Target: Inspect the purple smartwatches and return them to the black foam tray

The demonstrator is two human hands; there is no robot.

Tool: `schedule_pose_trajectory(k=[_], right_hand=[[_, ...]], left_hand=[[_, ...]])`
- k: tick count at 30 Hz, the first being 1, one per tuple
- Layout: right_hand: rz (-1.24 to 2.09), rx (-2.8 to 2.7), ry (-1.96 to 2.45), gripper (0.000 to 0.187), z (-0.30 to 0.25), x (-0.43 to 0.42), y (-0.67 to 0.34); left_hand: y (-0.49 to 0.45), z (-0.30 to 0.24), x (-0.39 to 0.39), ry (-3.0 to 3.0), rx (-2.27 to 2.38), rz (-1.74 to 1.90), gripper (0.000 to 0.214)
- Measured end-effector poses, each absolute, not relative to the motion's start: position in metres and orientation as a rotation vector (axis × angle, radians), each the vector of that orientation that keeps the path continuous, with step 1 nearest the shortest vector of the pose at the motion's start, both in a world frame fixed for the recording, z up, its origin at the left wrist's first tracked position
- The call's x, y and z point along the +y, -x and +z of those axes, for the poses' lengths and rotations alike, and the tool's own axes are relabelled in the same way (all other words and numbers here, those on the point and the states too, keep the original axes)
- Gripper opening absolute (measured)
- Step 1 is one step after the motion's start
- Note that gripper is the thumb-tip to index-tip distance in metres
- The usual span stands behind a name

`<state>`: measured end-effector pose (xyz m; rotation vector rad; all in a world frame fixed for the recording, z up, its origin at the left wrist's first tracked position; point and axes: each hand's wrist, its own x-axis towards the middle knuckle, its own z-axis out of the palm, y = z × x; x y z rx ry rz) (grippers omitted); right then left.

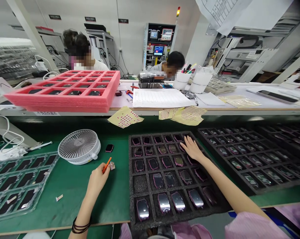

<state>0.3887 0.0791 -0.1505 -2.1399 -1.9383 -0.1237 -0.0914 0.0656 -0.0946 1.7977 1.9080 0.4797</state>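
Note:
My left hand (98,177) is closed around a slim orange stick-like tool (107,165), its exact kind not clear. Just beside the tool's tip are small crumpled bits (112,166) on the green mat. A single dark watch body (109,148) lies a little beyond. Over the far right corner of a black foam tray (130,186), my right hand (191,148) is spread with fingers apart, covering some of the compartments. Purple-rimmed watch bodies (158,180) fill most of that tray; whether the right fingers touch one, I cannot tell.
A round white fan (79,146) stands on the left, near a clear tray (44,186) of dark parts. More foam trays (251,191) sit to the right. A pink foam tray (87,101) overhangs the raised shelf (150,111). Two people (100,64) work beyond it.

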Motion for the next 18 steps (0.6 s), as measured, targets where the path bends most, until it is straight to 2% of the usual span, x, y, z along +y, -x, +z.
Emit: schedule_pose_trajectory(k=[7,11,18], right_hand=[[-0.118,-1.965,2.006,0.047,-0.132,0.073,-0.346],[-0.017,-1.895,1.988,0.045,-0.136,0.076,-0.322],[0.282,-1.802,1.816,0.031,-0.122,0.084,-0.311]], left_hand=[[0.089,-0.098,0.063,-1.813,1.945,0.425,0.028],[0.084,-0.092,0.060,-1.750,1.903,0.516,0.031],[0.044,-0.080,0.048,-1.757,1.425,0.751,0.035]])
